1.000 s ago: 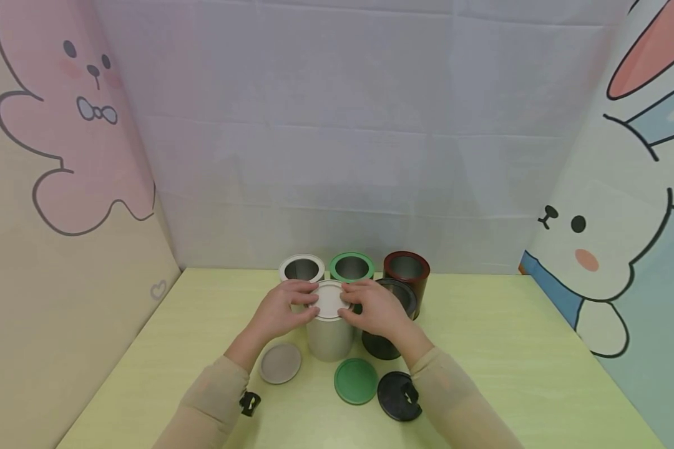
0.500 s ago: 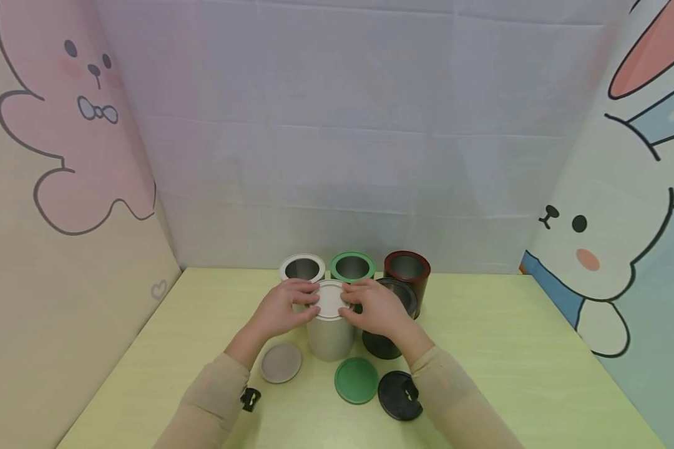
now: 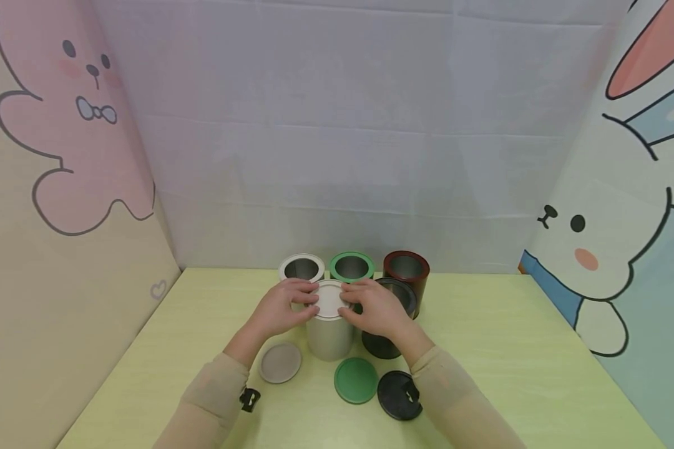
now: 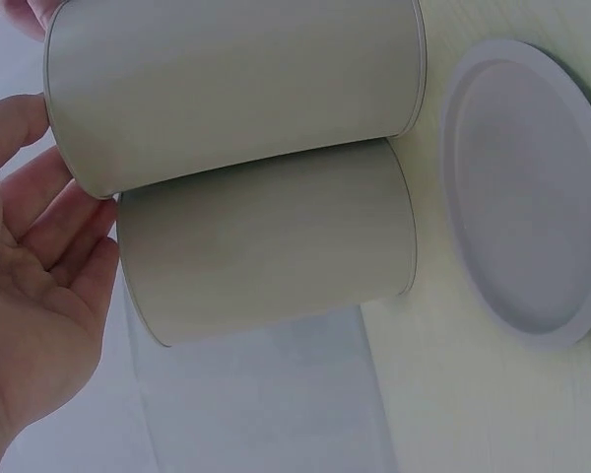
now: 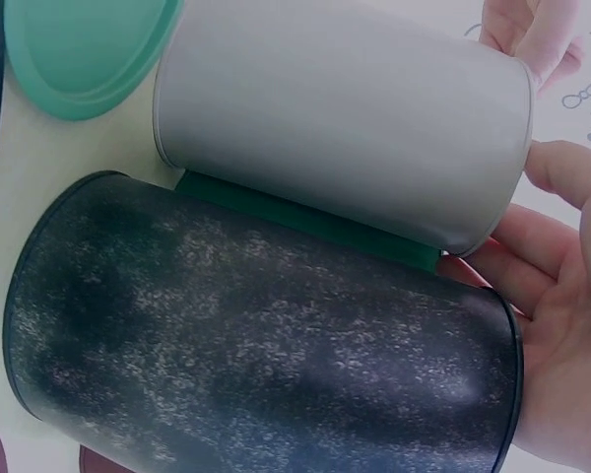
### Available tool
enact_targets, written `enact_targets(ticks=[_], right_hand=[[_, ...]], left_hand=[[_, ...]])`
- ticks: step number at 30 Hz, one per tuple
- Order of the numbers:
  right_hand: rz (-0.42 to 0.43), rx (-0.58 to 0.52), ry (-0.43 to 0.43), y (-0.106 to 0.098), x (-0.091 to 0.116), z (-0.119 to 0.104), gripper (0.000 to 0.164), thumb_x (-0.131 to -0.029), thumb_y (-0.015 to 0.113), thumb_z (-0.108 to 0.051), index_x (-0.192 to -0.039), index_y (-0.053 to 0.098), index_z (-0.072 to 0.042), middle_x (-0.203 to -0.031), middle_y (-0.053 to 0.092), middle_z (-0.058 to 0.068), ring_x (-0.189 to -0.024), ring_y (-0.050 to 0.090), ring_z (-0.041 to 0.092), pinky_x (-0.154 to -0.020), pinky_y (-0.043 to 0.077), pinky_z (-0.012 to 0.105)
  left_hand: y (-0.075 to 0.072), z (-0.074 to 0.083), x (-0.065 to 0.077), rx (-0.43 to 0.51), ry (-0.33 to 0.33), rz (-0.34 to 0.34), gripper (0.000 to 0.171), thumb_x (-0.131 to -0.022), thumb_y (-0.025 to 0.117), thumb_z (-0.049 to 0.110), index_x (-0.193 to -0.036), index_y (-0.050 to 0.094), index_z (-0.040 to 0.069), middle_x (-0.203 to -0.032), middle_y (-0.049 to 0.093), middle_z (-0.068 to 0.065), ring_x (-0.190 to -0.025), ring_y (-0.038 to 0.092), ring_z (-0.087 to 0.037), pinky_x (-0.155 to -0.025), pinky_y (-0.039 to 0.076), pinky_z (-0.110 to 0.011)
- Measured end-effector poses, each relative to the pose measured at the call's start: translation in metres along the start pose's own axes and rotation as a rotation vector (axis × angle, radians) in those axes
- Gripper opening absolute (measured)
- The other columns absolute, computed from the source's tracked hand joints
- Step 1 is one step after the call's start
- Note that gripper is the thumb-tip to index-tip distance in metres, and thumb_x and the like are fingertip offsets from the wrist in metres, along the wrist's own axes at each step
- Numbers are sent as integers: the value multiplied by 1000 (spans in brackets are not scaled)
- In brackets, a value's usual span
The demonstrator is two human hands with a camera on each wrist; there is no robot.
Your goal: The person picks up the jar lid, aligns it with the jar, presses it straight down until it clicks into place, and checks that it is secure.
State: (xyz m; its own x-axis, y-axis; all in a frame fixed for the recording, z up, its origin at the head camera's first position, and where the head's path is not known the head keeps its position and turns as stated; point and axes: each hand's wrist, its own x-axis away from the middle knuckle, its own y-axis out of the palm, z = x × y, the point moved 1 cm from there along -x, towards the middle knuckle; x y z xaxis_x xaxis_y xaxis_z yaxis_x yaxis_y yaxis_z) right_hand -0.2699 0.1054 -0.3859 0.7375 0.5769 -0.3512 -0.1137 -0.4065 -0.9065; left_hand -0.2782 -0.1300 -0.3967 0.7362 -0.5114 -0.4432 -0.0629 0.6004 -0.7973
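A pale grey can (image 3: 330, 343) stands upright at the front of a cluster of cans, with a white lid (image 3: 329, 299) on its top. From the left, the curved fingers and thumb of my left hand (image 3: 281, 310) hold the lid's rim. Opposite it, my right hand (image 3: 380, 308) holds the right side of the same rim in a like way. In the left wrist view, the left fingertips (image 4: 97, 212) go out of sight behind the can's top edge. A dark mottled can (image 5: 266, 325) stands close beside the grey one, under my right hand.
Behind are open cans: one white-rimmed (image 3: 284, 272), one green-rimmed (image 3: 337, 257), one dark red (image 3: 423, 284). Nearer me on the pale table (image 3: 517, 349) lie a grey lid (image 3: 281, 363), a green lid (image 3: 356, 381) and a black lid (image 3: 395, 399). Printed walls flank both sides.
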Motion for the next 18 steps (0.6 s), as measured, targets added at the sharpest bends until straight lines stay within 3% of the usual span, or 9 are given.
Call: enact_targets(ticks=[10, 18], right_hand=[[57, -21, -51, -2, -2, 2, 33, -89, 75, -27, -115, 74, -7, -124, 67, 10, -116, 58, 30, -99, 47, 43], [65, -44, -29, -1, -6, 0, 42, -88, 76, -30, -122, 71, -6, -125, 67, 9, -114, 58, 28, -96, 49, 43]], left_hand=[[0, -1, -2, -1, 9, -1, 27, -85, 78, 19, -107, 77, 3, -123, 68, -8, -119, 58, -29, -101, 46, -46], [-3, 0, -4, 42, 14, 1, 31, -85, 78, 19, -110, 76, 2, -127, 66, -10, -122, 56, -31, -101, 46, -49]])
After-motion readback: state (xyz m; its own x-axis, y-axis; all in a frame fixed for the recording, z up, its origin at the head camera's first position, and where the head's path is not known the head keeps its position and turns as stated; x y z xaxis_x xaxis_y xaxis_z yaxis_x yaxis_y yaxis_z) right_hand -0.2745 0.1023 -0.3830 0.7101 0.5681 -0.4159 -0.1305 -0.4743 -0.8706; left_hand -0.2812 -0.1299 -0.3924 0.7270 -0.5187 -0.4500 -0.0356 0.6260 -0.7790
